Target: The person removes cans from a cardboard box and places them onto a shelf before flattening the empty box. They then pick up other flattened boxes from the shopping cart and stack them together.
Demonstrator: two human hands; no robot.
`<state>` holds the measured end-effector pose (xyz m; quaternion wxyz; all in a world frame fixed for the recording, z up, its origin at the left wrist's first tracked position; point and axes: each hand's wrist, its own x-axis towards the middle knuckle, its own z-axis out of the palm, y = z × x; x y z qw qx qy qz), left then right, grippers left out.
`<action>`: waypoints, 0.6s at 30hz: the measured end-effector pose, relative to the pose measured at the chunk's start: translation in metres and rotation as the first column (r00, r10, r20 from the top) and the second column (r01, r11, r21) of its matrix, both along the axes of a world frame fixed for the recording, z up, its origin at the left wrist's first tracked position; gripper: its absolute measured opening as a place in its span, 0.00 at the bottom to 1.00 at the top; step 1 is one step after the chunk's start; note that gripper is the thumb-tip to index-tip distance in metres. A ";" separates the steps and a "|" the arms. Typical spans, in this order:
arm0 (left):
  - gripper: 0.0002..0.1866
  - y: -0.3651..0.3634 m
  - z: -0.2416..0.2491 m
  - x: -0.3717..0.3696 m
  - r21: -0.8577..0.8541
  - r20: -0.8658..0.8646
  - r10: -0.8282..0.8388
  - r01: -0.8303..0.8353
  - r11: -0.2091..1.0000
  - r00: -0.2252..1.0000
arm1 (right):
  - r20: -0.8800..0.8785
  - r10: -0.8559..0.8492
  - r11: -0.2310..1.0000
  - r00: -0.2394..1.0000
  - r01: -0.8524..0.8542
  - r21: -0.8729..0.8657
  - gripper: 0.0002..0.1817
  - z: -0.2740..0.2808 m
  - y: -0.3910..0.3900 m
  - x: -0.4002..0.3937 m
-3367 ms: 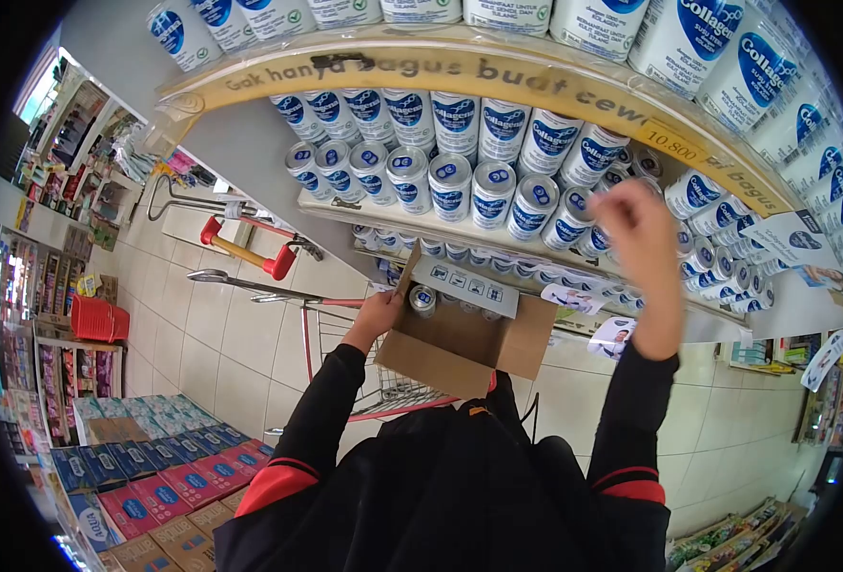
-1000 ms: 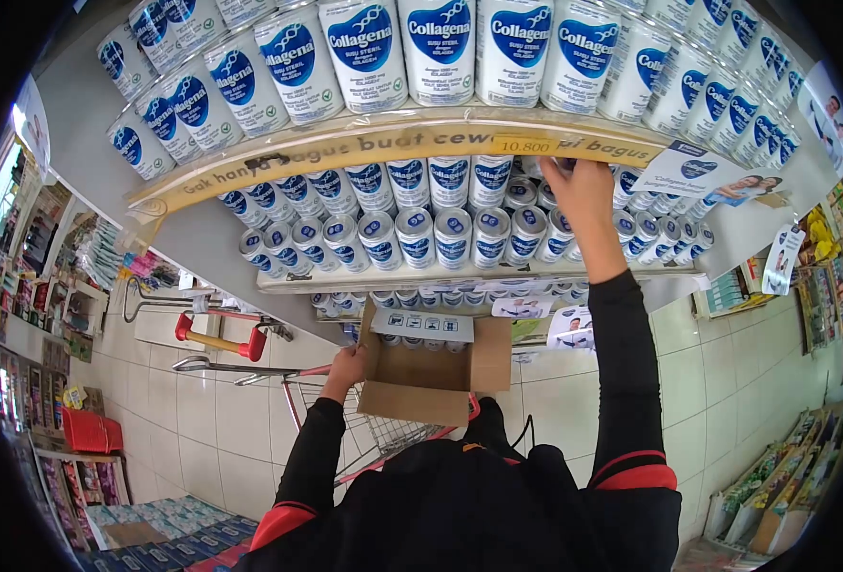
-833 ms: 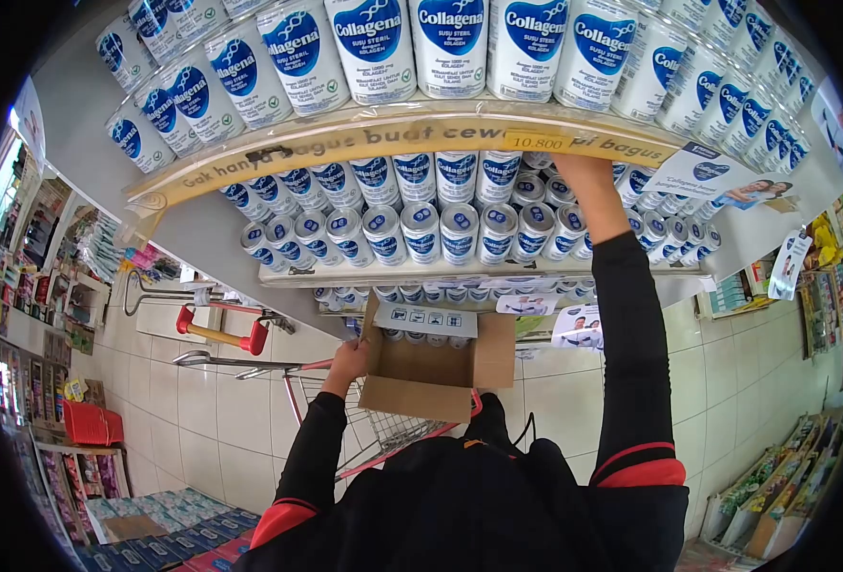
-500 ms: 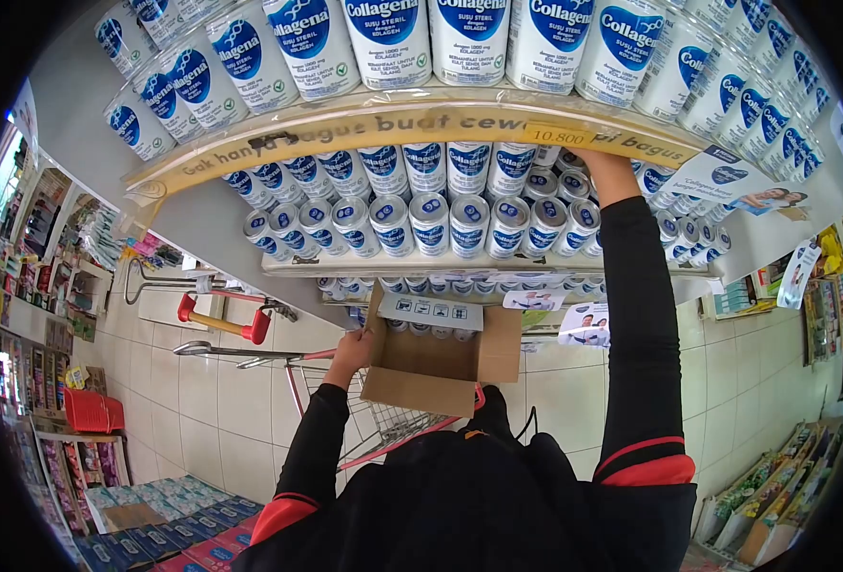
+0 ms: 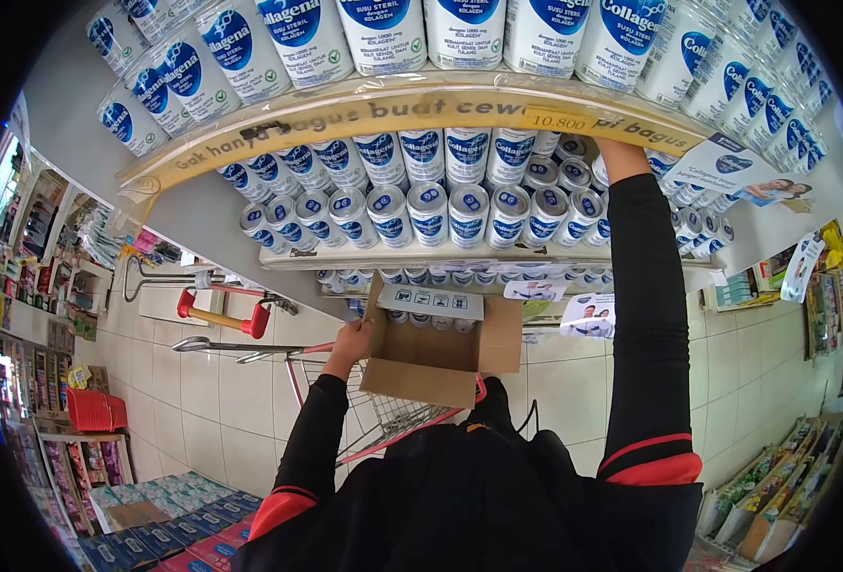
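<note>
Restocking bay seen from your head camera. A second ago, your right hand (image 5: 622,160) showed its thumb and knuckles below the yellow shelf strip (image 5: 345,120); now it is sunk behind the strip nearly to the wrist — the work at this moment appears to lie deeper among the Collagena milk cans (image 5: 467,214) of the middle shelf (image 5: 393,261). Whether those hidden fingers are spread, narrowed or closed on a can cannot be told. Your left hand (image 5: 352,339) stays closed on the left flap of the open cardboard carton (image 5: 420,383), which sits below the shelf front, above the wire shopping trolley (image 5: 383,414). The carton's mouth faces up toward you, its long axis running left to right; near and right flaps fold outward, and the white printed flap (image 5: 431,301) lies along the far side. Beneath that flap, a row of can ends (image 5: 441,323) shows inside. The shelved cans stand upright — long axes vertical, blue-marked lids uppermost.
</note>
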<state>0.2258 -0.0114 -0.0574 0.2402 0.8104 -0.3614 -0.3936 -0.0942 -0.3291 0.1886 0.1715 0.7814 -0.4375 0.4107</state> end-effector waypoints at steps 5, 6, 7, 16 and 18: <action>0.20 0.000 0.011 -0.003 0.012 0.027 -0.042 0.041 0.999 0.999 | 0.021 -0.004 1.000 1.000 0.003 0.026 0.14 0.001 0.006 0.007; 0.20 0.000 0.015 -0.004 0.019 0.053 -0.065 0.064 0.998 0.996 | 0.024 -0.004 1.000 1.000 0.003 0.030 0.14 0.000 0.011 0.006; 0.20 0.000 0.013 -0.004 0.020 0.052 -0.066 0.065 0.998 0.996 | 0.028 -0.004 0.999 1.000 0.003 0.035 0.14 0.001 0.010 0.010; 0.20 -0.001 0.035 -0.014 0.027 0.072 -0.050 0.048 0.998 0.996 | 0.069 -0.013 0.997 0.998 0.007 0.074 0.14 0.003 0.020 0.023; 0.21 0.000 0.032 -0.013 0.008 0.034 -0.039 0.038 0.999 0.999 | 0.079 -0.012 0.997 0.997 0.006 0.081 0.14 0.004 0.019 0.026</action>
